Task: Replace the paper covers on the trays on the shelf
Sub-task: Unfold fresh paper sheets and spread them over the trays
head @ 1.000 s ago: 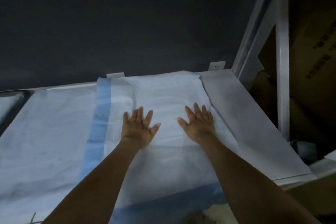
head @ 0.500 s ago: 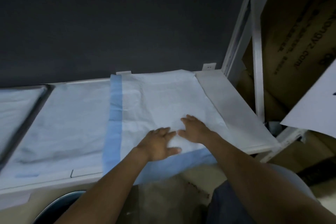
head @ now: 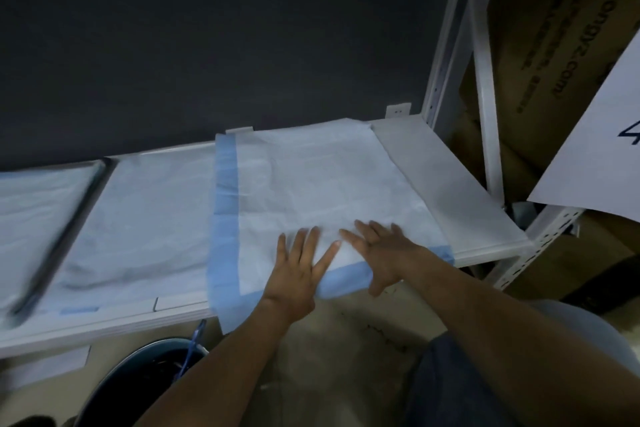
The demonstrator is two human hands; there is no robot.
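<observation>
I see both palms flat, fingers spread | left hand (head: 298, 270), right hand (head: 384, 253) pressing paper cover (head: 311, 184) at shelf (head: 485, 232) front edge | bucket (head: 138, 381) beneath, contents unclear

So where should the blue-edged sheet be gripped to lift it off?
Probably at the front-left corner of the sheet, from the front: there its blue border hangs past the shelf edge, so fingers can pinch above and below. Elsewhere it lies flat, with both the left hand and right hand pressing it.

Dark bucket (head: 138, 381) below; cardboard boxes (head: 554, 45) (printed) right.
</observation>
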